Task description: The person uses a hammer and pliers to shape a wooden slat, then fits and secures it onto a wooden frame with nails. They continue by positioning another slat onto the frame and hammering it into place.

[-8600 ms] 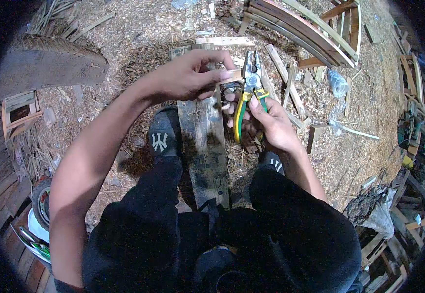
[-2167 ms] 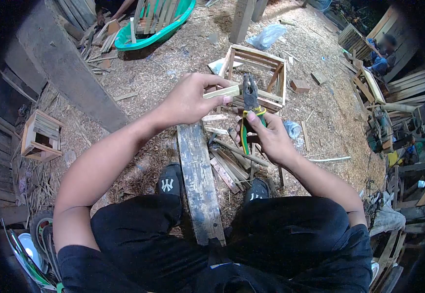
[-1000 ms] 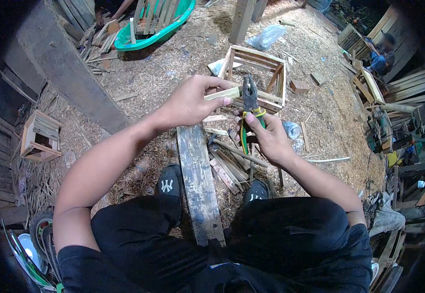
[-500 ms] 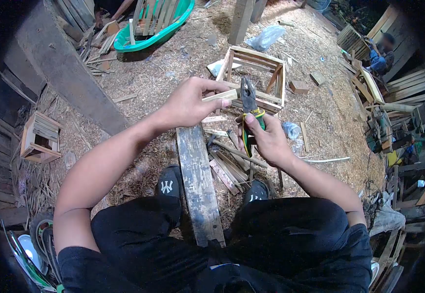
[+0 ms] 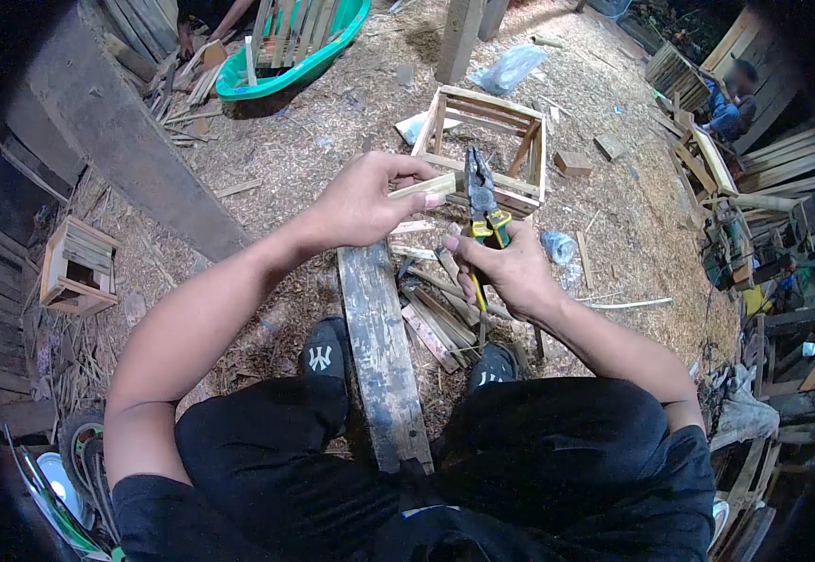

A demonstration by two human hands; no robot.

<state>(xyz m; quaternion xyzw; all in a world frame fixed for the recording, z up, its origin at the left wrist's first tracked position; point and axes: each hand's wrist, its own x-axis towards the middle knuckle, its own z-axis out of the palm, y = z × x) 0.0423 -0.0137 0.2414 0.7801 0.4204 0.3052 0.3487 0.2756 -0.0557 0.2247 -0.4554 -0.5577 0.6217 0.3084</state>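
Between thumb and fingers, my left hand [image 5: 375, 199] pinches a short pale wood strip [image 5: 426, 186]. My right hand [image 5: 511, 267] is closed round the yellow, green and black handles of a pair of pliers [image 5: 481, 195]. The plier jaws point up, slightly parted, right at the strip's right end. Below my hands a worn wooden plank [image 5: 379, 347] runs between my legs. Beyond them an open wooden frame [image 5: 492, 105] rests on the sawdust-strewn ground, partly overlapped by the pliers and strip.
Loose wood strips [image 5: 436, 328] lie between my feet. A green plastic basin [image 5: 286, 82] holds slats at the back left, near another person's arm [image 5: 231, 21]. A slatted wooden box [image 5: 80, 265] stands left. Another person [image 5: 731, 101] sits far right. A leaning post [image 5: 122, 131] crosses the left side.
The plier handles have spread and the jaws have opened at the strip's end, with the tool turned more upright. My left hand and the strip have barely moved.
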